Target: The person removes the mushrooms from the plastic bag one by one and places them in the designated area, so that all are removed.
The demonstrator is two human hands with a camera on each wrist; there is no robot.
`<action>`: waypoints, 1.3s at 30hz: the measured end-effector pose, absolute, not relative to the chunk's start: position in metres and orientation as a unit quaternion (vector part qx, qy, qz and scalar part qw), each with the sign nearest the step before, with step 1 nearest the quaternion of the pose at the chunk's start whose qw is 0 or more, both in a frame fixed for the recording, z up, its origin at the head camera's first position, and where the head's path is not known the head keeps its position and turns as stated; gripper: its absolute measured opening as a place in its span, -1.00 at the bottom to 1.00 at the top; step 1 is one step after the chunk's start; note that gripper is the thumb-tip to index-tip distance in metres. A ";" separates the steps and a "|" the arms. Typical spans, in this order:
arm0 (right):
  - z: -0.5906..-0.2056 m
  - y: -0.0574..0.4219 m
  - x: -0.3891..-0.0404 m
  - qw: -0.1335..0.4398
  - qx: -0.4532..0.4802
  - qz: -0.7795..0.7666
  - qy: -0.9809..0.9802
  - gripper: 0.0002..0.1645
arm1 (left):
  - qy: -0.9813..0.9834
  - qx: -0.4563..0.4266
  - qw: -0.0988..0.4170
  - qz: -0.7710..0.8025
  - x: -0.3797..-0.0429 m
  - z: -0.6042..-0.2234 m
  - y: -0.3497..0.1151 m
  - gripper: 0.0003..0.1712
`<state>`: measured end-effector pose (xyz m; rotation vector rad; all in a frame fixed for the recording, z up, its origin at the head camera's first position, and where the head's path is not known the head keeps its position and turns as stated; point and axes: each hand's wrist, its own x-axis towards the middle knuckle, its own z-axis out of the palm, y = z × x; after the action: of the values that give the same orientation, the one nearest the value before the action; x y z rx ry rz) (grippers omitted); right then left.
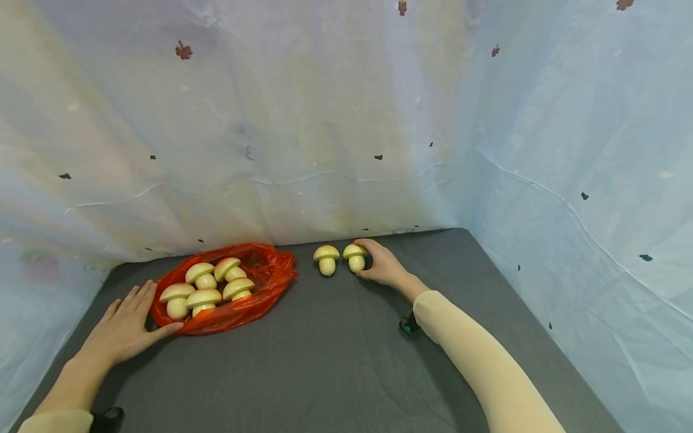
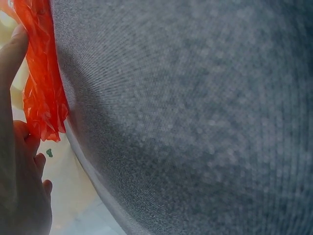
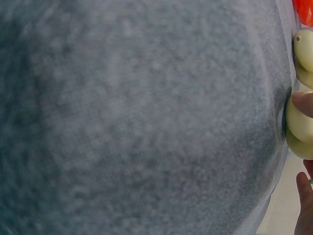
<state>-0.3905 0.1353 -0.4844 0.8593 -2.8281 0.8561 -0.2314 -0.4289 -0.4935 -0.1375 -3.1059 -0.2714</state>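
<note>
At the back of the dark table, my right hand (image 1: 387,264) holds a pale toy mushroom (image 1: 355,257) between thumb and fingers. The mushroom stands upright on the cloth, cap up. Just left of it, apart, stands a second mushroom (image 1: 326,260); both show partly at the right edge of the right wrist view. My left hand (image 1: 121,328) rests against the left side of a red plastic bag (image 1: 278,270), its fingers spread and straight, the thumb along the front rim. Inside the opened bag sit several more mushrooms (image 1: 203,299).
Grey cloth covers the table (image 1: 303,361). A pale patterned curtain (image 1: 325,120) hangs close behind, and another curtain sheet (image 1: 595,210) bounds the right side. The bag's crumpled end points toward the two loose mushrooms.
</note>
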 end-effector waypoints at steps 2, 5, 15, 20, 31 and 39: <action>-0.484 0.135 -0.390 0.035 0.281 0.278 -0.918 -0.01 | -0.995 -0.044 0.010 -0.086 -0.231 -0.493 -0.429 0.45; -0.484 0.136 -0.390 0.042 0.288 0.276 -0.916 0.00 | -0.995 -0.042 0.008 -0.085 -0.230 -0.492 -0.428 0.45; -0.479 0.139 -0.388 0.031 0.281 0.279 -0.918 0.05 | -0.996 -0.039 0.002 -0.080 -0.228 -0.490 -0.427 0.44; -0.477 0.138 -0.385 0.040 0.282 0.283 -0.916 0.04 | -0.996 -0.041 0.002 -0.081 -0.228 -0.489 -0.427 0.43; -0.463 0.113 -0.371 0.087 0.314 0.335 -0.884 -0.24 | -0.996 -0.038 0.004 -0.083 -0.226 -0.488 -0.426 0.43; -0.455 0.080 -0.360 0.109 0.359 0.368 -0.851 -0.32 | -0.996 -0.039 0.006 -0.083 -0.228 -0.490 -0.427 0.43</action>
<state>-0.3598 0.0802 -0.4554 1.0567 -2.5020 1.0818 -0.2277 -0.4267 -0.4897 -0.1229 -3.1157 -0.2599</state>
